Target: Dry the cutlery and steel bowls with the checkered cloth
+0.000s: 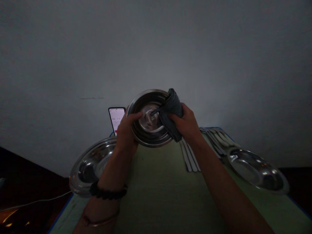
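A round stainless steel bowl (146,139) is held up above the table, tilted so that its inside faces me. My left hand (126,133) grips its left rim, with the thumb over the inner side and the fingers hidden behind. On the opposite side, my right hand (186,123) is closed on a dark grey woven cloth (173,110). The cloth is folded over the right rim and reaches down into the bowl. Most of the right fingers are hidden behind cloth and bowl.
A large steel basin (83,165) stands on the green table (156,195) at left, before an upright phone (117,117) showing a timer. Several pieces of cutlery (191,159) lie at right, beside a shallow steel dish (258,172). A grey wall (156,48) rises behind.
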A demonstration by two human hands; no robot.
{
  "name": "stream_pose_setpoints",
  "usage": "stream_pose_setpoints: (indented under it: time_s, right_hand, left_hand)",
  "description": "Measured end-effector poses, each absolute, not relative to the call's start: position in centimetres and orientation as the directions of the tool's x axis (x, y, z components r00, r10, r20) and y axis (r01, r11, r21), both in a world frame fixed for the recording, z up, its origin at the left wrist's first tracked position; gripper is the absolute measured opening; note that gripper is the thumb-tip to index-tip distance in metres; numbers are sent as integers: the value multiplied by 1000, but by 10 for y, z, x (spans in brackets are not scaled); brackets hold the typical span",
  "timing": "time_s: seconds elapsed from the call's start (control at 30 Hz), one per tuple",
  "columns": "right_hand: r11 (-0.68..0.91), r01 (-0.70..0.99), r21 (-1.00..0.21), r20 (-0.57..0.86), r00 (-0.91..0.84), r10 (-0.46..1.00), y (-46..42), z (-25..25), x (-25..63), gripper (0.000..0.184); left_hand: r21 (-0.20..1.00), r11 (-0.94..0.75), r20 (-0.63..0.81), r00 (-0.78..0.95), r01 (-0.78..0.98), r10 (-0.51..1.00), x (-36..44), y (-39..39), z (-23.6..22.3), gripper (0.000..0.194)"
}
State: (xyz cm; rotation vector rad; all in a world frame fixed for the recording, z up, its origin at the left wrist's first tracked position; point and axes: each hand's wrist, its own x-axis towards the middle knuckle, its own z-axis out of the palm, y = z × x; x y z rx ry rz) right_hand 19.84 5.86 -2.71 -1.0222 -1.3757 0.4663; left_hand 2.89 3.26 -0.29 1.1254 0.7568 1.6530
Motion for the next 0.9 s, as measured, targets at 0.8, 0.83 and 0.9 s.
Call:
stream_pose_setpoints:
  time_s: [0.8,0.83,0.9]
  right_hand:
    - [418,-243,-875,318,363,876,62,-48,158,38]
    - [384,-328,-863,266,351,898,61,-49,151,37]
    - [285,-481,-829,159,286,945,59,-49,141,31]
  left_hand:
    - [729,-597,495,-346,-334,797,40,37,-18,17]
    - [706,-641,517,-399,-301,757,43,36,-20,19]
    - [678,-700,563,-455,-222,690,47,35,-23,26]
